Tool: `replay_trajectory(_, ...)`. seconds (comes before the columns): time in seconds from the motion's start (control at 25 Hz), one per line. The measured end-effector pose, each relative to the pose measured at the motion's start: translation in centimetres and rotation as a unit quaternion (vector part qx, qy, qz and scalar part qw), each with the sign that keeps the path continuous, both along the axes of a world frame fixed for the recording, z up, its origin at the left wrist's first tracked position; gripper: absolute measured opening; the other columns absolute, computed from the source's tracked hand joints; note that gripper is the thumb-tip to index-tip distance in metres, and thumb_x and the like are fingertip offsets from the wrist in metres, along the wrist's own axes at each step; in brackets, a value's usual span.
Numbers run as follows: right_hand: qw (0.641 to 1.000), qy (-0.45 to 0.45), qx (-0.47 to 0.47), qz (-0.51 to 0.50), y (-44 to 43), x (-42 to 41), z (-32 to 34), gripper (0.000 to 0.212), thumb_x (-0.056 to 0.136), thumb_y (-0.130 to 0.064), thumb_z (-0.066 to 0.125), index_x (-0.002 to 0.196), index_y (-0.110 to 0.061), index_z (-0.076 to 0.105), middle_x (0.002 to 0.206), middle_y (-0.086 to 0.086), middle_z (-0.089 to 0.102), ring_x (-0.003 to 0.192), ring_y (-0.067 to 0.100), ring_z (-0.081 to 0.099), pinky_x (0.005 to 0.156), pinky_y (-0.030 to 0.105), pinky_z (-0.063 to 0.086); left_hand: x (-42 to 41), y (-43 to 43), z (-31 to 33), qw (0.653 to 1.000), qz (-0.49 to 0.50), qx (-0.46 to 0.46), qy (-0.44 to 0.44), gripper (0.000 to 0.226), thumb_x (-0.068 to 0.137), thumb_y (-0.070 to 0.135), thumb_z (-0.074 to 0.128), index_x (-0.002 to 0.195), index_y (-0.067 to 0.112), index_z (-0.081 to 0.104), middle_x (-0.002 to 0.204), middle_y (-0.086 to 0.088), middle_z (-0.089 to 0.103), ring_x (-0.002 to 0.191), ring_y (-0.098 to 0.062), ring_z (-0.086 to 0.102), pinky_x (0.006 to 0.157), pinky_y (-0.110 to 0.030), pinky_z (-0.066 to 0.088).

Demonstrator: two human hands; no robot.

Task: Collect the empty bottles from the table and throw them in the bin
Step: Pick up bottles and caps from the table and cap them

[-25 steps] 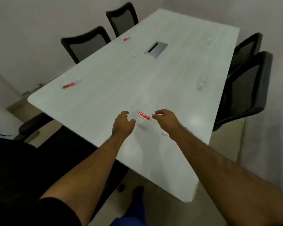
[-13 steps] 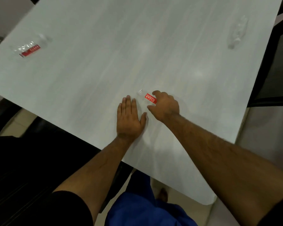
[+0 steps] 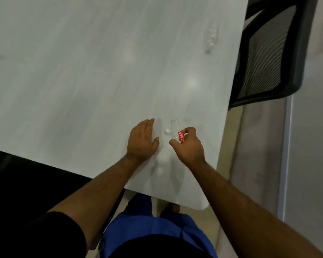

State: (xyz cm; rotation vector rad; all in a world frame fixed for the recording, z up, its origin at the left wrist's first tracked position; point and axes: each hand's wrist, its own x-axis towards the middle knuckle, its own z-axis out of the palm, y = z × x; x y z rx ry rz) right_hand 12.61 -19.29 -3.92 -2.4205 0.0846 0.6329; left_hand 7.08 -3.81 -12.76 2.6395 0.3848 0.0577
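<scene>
My right hand (image 3: 188, 146) pinches the first bottle (image 3: 176, 132) at the table's (image 3: 82, 71) six o'clock edge; my left hand (image 3: 142, 141) lies spread flat beside it. A crushed bottle (image 3: 211, 39) waits at one o'clock, no bin in sight, so I judge the job barely begun.

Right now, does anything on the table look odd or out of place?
Yes. A clear crumpled plastic bottle lies on its side near the white table's far right edge, by the black mesh chair. The right hand grips the red-labelled clear bottle.
</scene>
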Motion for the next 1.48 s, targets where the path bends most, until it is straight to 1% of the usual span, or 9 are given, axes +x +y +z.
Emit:
replay_trajectory(0.2, 0.999, 0.01, 0.021, -0.041, -4.3, 0.2, -0.5, 0.055, 0.081, -0.041, 0.071, 0.124, -0.021, 0.043, 0.097, 0.0, 0.064, 0.08, 0.017, 0.065, 0.071, 0.032, 0.055, 4.4, -3.6, 1.7, 0.996, -0.035, 0.011, 0.077, 0.065, 0.094, 0.047, 0.05, 0.149, 0.014, 0.038, 0.143, -0.015, 0.05, 0.125, -0.034, 0.05, 0.103, -0.042, 0.041)
replay_trajectory(0.32, 0.998, 0.018, 0.042, -0.039, -5.8, 0.2, -1.0, 0.054, 0.082, -0.039, 0.071, 0.124, -0.02, 0.045, 0.09, -0.003, 0.062, 0.074, 0.014, 0.062, 0.065, 0.027, 0.049, 5.5, -5.0, 1.8, 0.993, -0.084, 0.008, 0.082, 0.042, 0.101, 0.033, 0.042, 0.137, 0.014, 0.052, 0.128, -0.016, 0.054, 0.108, -0.029, 0.058, 0.09, -0.034, 0.05)
replay_trajectory(0.52, 0.995, 0.044, 0.094, 0.01, -9.5, -0.1, -1.4, 0.056, 0.084, -0.041, 0.069, 0.13, -0.021, 0.044, 0.104, 0.005, 0.065, 0.079, 0.017, 0.063, 0.069, 0.03, 0.055, 4.3, -8.6, 5.0, 0.98, 0.117, -0.16, 0.001, 0.027, 0.091, 0.022, 0.063, 0.116, 0.012, 0.067, 0.118, -0.009, 0.061, 0.094, -0.023, 0.064, 0.083, -0.025, 0.049)
replay_trajectory(0.64, 0.988, 0.046, 0.132, 0.066, -11.5, -1.2, -0.8, 0.059, 0.083, -0.044, 0.072, 0.13, -0.025, 0.041, 0.115, 0.001, 0.061, 0.092, 0.019, 0.065, 0.084, 0.034, 0.06, 1.8, -10.8, 8.5, 0.936, 0.223, -0.259, -0.079, 0.027, 0.089, 0.019, 0.067, 0.116, 0.014, 0.068, 0.113, -0.004, 0.064, 0.089, -0.017, 0.066, 0.083, -0.025, 0.055)
replay_trajectory(0.8, 0.975, 0.018, 0.166, 0.15, -14.2, -3.5, 1.4, 0.058, 0.08, -0.044, 0.077, 0.122, -0.034, 0.037, 0.111, -0.006, 0.053, 0.084, 0.017, 0.064, 0.081, 0.029, 0.06, -2.5, -15.1, 12.7, 0.792, 0.333, -0.494, -0.138, 0.013, 0.093, 0.016, 0.064, 0.104, 0.011, 0.069, 0.096, -0.007, 0.07, 0.09, -0.024, 0.07, 0.078, -0.029, 0.06)
replay_trajectory(1.0, 0.948, -0.059, 0.181, 0.257, -16.2, -8.7, 4.7, 0.062, 0.077, -0.051, 0.078, 0.122, -0.033, 0.04, 0.107, -0.009, 0.054, 0.082, 0.014, 0.063, 0.074, 0.017, 0.053, -10.1, -18.9, 16.7, 0.771, 0.373, -0.478, -0.195, 0.007, 0.091, 0.012, 0.065, 0.097, 0.008, 0.068, 0.095, -0.009, 0.073, 0.089, -0.024, 0.071, 0.076, -0.027, 0.058)
replay_trajectory(1.12, 0.919, -0.099, 0.198, 0.327, -16.2, -12.8, 6.7, 0.064, 0.078, -0.061, 0.071, 0.128, -0.033, 0.043, 0.103, -0.014, 0.056, 0.082, 0.011, 0.062, 0.073, 0.018, 0.054, -15.9, -19.6, 18.1, 0.736, 0.416, -0.478, -0.238, 0.011, 0.089, 0.013, 0.069, 0.097, 0.006, 0.07, 0.091, -0.009, 0.073, 0.087, -0.024, 0.07, 0.078, -0.033, 0.058)
replay_trajectory(1.28, 0.859, -0.168, 0.243, 0.419, -15.7, -20.1, 7.8, 0.047, 0.09, -0.058, 0.059, 0.129, -0.034, 0.056, 0.103, -0.022, 0.063, 0.083, 0.003, 0.062, 0.076, 0.022, 0.058, -25.2, -20.5, 20.0, 0.694, 0.488, -0.46, -0.261, 0.011, 0.084, 0.017, 0.076, 0.088, 0.007, 0.073, 0.083, -0.013, 0.073, 0.08, -0.027, 0.071, 0.074, -0.038, 0.061)
replay_trajectory(1.48, 0.78, -0.26, 0.226, 0.521, -15.0, -34.1, 8.1, 0.059, 0.089, -0.068, 0.048, 0.133, -0.03, 0.056, 0.109, -0.011, 0.065, 0.094, 0.008, 0.061, 0.071, 0.03, 0.055, -40.5, -22.7, 21.8, 0.646, 0.587, -0.39, -0.292, 0.019, 0.082, 0.02, 0.077, 0.086, 0.003, 0.07, 0.07, -0.005, 0.068, 0.056, -0.008, 0.065, 0.05, -0.018, 0.051)
